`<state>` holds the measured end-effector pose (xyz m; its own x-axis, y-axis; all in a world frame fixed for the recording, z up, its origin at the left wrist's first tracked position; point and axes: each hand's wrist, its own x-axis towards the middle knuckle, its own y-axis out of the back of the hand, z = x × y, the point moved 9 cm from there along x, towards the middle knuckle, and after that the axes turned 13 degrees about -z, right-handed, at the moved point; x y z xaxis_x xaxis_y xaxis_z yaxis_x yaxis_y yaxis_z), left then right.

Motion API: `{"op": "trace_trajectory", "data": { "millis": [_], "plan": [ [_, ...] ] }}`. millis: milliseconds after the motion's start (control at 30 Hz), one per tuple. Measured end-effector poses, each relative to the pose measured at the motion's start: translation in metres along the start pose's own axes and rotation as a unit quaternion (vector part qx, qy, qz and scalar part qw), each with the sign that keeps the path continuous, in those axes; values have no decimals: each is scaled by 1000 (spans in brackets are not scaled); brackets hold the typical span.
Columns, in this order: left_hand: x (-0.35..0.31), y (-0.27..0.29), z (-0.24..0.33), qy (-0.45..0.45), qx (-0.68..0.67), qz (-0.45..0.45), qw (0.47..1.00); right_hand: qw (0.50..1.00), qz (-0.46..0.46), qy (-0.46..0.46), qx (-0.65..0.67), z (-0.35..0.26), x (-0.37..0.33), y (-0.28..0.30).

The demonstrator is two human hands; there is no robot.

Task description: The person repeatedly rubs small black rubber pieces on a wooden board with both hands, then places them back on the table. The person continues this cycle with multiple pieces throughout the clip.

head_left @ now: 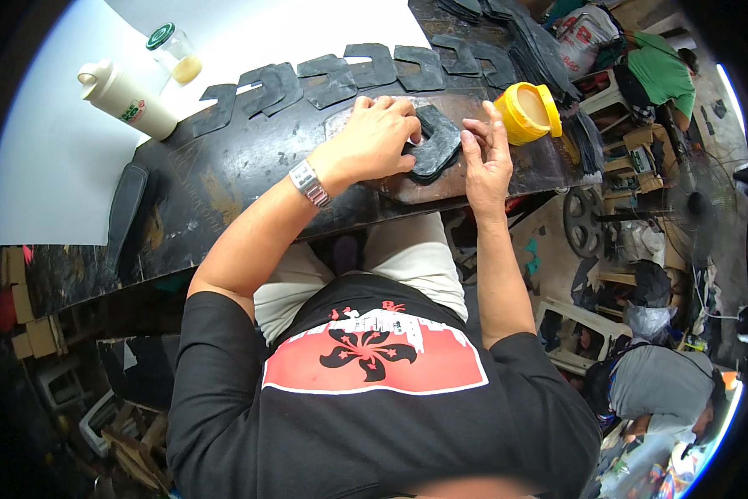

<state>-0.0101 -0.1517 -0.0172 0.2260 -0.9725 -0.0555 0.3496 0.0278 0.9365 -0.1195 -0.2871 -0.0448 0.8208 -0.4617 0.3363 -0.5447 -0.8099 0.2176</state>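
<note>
My left hand (378,137), with a metal watch on the wrist, is closed at the left side of a small stack of dark, angular cut-outs (437,148). A small white bit shows at its fingertips; what it is, I cannot make out. Just right of the stack, my right hand (488,162) is raised with fingers stretched and apart, holding nothing. Beyond it stands a yellow tub (520,115), tilted in view, with tan paste inside. A row of similar dark cut-outs (372,65) lies along the far side of the worktable (199,195).
At the left are a cream bottle (128,101) and a glass jar with a green lid (174,54). A dark elongated case (129,204) lies near the left edge. Dark sheets (544,50) pile up at the right. A fan (697,204) and two other people are farther right.
</note>
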Motion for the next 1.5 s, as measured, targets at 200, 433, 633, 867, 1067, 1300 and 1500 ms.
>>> {"op": "trace_trajectory", "data": {
  "millis": [200, 433, 633, 867, 1067, 1300, 1500],
  "plan": [
    [11, -2, -5, 0, 6, -41, 999, 999, 22, 22, -12, 1, -4, 0],
    [13, -5, -3, 0, -4, -49, 999, 999, 26, 41, -3, 0, -7, -1],
    [9, -3, 6, -28, 22, -5, 999, 998, 37, 40, 23, 1, -10, 2],
    [-12, 8, 28, -92, 60, 132, 985, 997, 18, 66, 23, -3, -9, -1],
    [-23, 7, 31, -116, 34, 171, 978, 998, 16, 58, 10, 1, -9, -2],
    [-30, 11, 22, -97, -92, 180, 975, 997, 27, 60, -52, -4, -6, -6],
    [-25, 9, 3, -77, -302, 154, 938, 992, 17, 34, -122, -3, -7, -7]
  ]
}}
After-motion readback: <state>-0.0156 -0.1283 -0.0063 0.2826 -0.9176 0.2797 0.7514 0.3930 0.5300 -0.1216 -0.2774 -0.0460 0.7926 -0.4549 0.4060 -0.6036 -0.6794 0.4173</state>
